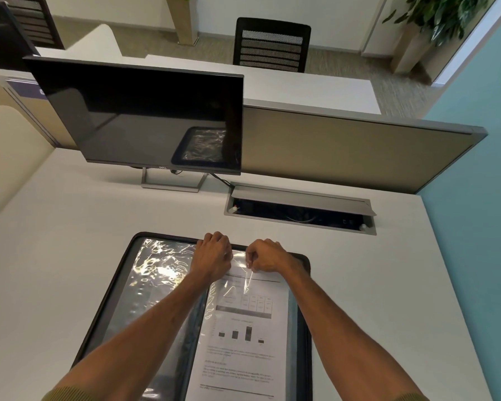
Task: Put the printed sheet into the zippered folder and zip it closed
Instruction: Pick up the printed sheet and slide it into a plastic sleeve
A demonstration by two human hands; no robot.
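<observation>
On the white desk [70,227], ahead of a dark Dell monitor [145,117], the zippered folder [110,290] lies open flat, its left half a glossy, empty plastic pocket. The left hand [213,253] rests curled at the folder's far edge, near the spine; whether it pinches the plastic there I cannot tell. The printed sheet [243,337] lies on the right half, seemingly already under a clear sleeve [248,280], its top edge just below both hands. The right hand [265,259] is closed, thumb and forefinger nipping the sleeve's upper lip, which puckers beneath them. The likely risk: if the lip is tugged unevenly, the sheet's top corner could catch and crease, or the thin film could slip free. Later, loose plastic or paper near the rim could snag the zip
</observation>
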